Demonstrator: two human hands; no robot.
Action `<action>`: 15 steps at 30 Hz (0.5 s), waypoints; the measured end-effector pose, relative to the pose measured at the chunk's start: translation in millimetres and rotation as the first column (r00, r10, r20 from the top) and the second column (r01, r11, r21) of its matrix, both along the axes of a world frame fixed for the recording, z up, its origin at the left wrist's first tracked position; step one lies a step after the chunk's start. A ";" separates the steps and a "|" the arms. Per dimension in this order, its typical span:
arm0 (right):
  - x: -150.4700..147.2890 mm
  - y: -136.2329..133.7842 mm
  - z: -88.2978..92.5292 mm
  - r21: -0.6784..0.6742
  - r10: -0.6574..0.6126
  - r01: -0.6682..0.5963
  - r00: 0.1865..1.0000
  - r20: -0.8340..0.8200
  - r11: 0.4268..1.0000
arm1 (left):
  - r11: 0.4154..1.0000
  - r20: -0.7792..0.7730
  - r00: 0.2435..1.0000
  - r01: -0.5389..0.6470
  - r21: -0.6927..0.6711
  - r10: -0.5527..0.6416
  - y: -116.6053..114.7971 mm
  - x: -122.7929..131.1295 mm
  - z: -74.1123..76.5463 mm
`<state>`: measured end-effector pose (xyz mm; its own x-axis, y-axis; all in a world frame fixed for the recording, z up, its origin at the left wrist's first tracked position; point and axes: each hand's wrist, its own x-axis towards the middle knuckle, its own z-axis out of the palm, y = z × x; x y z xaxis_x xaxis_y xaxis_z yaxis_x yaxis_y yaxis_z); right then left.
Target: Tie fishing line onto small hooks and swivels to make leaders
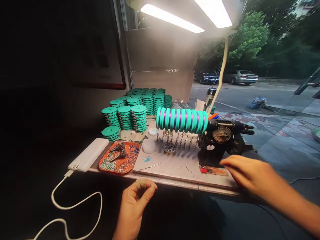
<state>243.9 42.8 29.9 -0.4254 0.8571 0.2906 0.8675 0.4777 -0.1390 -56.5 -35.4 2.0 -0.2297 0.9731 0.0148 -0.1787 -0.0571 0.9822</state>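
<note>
While raised teal spools (182, 120) apparently let fittings (176, 143) dangle freely, left fingers (148, 194) pinch together, right fingers (231, 162) curl, any hold unclear.

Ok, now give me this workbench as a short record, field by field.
Left hand: pinched together, in front of the pale board; cannot tell whether it holds something fine
Right hand: nearest the lighter-like item and the black machine
Turquoise spools: a row at the machine's left; stacks behind the tray
Tray: orange, holding small loose pieces
Power bank: white, cable plugged in
</note>
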 end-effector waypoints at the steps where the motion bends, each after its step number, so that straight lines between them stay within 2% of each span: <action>1: -2.6 4.1 -1.2 -0.062 0.039 -0.037 0.999 0.032 0.997 | 1.000 -0.006 1.000 -0.005 -0.003 0.005 -0.6 0.4 0.6; 3: -9.7 12.2 -5.2 -0.168 0.097 -0.083 0.992 0.079 0.982 | 1.000 -0.026 1.000 -0.014 -0.013 0.013 -1.7 1.3 1.4; 6: -19.0 21.0 -9.6 -0.236 0.109 -0.082 0.989 0.104 0.968 | 1.000 -0.048 0.999 -0.016 -0.024 0.015 -1.7 1.9 0.4; 9: -22.7 21.7 -4.7 -0.288 0.119 -0.083 0.987 0.111 0.954 | 1.000 -0.043 0.999 -0.002 -0.019 0.001 -0.1 1.2 -3.2; 13: -14.5 0.3 1.1 -0.283 0.077 -0.057 0.995 0.058 0.957 | 0.999 -0.007 1.000 0.003 -0.036 -0.003 -0.6 -0.5 -6.1; 15: -7.9 -22.9 -17.9 -0.320 -0.016 -0.011 0.997 -0.082 0.947 | 0.999 0.021 1.000 -0.002 -0.047 0.003 -2.0 -1.3 -5.0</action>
<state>236.1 19.8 12.0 -0.4095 0.9116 0.0351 0.8477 0.3944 -0.3548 -57.7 -37.4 -3.0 -0.2320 0.9720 -0.0363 -0.1995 -0.0111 0.9798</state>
